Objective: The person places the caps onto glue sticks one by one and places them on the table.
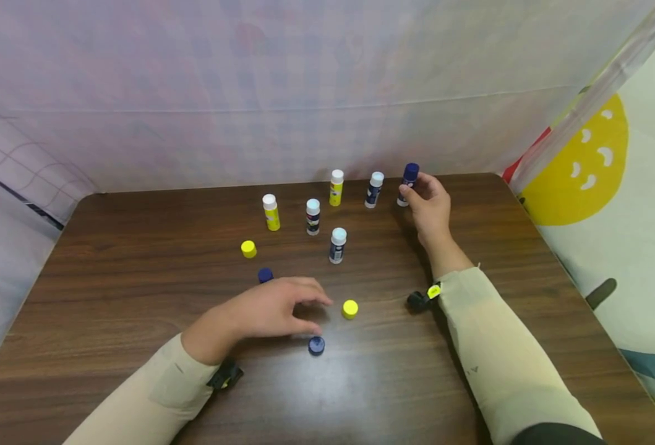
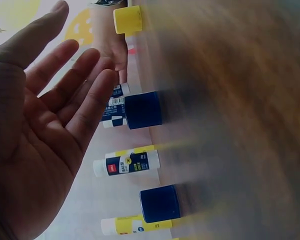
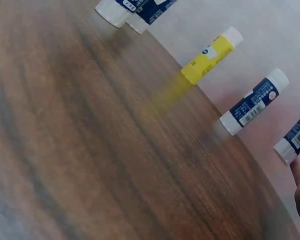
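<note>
My right hand (image 1: 432, 207) pinches a navy glue stick (image 1: 409, 177) with a navy cap on it, upright at the table's far right. In the right wrist view the white base of this glue stick (image 3: 286, 151) shows beside the fingers. My left hand (image 1: 277, 307) hovers over the table with relaxed, parted fingers and nothing in them. Its thumb tip is close to a navy cap (image 1: 316, 345). A yellow cap (image 1: 350, 309) lies just right of its fingertips. Behind the hand is another navy cap (image 1: 265, 275), partly hidden by it.
White-topped glue sticks stand upright: yellow ones (image 1: 271, 213) (image 1: 335, 188) and navy ones (image 1: 313, 217) (image 1: 337, 246) (image 1: 374, 190). Another yellow cap (image 1: 248, 249) lies at the left. A pale curtain (image 1: 282, 93) hangs along the back edge of the brown wooden table (image 1: 138, 259).
</note>
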The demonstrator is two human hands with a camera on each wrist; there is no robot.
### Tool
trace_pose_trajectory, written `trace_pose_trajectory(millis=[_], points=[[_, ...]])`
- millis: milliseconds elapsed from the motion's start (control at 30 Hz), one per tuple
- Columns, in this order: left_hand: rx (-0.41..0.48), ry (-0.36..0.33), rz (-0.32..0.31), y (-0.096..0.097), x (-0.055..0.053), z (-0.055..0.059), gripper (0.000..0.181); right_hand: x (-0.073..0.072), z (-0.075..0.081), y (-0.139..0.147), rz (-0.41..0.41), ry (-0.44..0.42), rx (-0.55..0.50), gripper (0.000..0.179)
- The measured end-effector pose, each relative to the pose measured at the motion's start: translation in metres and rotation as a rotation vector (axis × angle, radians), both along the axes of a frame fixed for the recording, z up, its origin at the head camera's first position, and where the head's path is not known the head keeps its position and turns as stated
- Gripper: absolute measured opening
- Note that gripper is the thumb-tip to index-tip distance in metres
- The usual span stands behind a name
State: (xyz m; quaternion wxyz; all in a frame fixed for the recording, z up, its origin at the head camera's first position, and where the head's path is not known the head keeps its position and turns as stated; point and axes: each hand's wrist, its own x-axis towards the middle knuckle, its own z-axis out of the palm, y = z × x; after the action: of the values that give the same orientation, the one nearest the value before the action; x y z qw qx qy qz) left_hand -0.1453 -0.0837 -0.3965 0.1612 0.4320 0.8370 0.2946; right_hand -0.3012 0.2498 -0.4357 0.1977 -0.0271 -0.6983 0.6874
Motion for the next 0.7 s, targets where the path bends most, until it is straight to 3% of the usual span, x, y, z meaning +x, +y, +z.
trace_pose_trajectory(millis=[433,700], points=[[-0.145,-0.101,-0.018,0.003,0.005,-0.001,0.051,-0.011,-0.009,0.01,-0.012,-0.085,-0.011,0.03],[-0.193,-0.107,-0.049,0.006,0.007,-0.006,0.049,-0.015,-0.013,0.014,-0.016,-0.1,0.027,0.035]])
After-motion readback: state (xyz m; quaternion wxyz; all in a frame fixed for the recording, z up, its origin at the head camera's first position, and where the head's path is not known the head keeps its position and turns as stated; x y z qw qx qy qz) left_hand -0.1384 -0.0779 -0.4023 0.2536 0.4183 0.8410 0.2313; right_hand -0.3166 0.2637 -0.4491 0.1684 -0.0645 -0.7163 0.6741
